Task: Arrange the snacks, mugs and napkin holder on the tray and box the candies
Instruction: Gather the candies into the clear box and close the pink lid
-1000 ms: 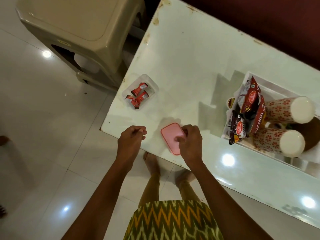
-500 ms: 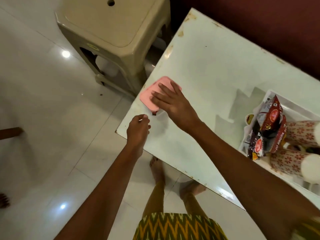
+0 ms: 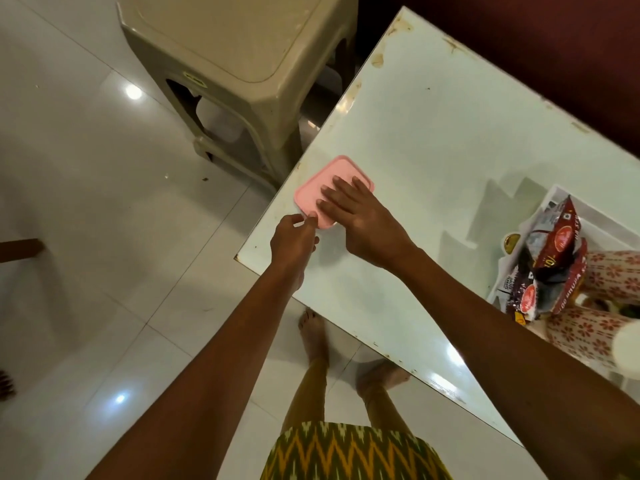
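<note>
Pink lid point(image 3: 311, 188): beneath flat fingers of right hand point(image 3: 360, 216).
Left hand point(image 3: 294, 240): curled at its near corner, grip unclear.
Risk: uneven pressing may leave it unseated.

The upper snack packet point(image 3: 554, 237), lying in the white tray point(image 3: 554, 197) on the bench point(image 3: 433, 150), carries a red oval brand logo whose lettering is too small to read, and below it the price mark "10/-" in pale print. Along the red-edged snack packet point(image 3: 572, 285) beside it run white capitals, of which "BHUJIA" can be read, with "00" before it. The lower snack packet point(image 3: 529, 296) bears the same red oval logo, also illegible. A small sticker point(image 3: 191, 77) on the beige stool point(image 3: 242, 46) cannot be read
</note>
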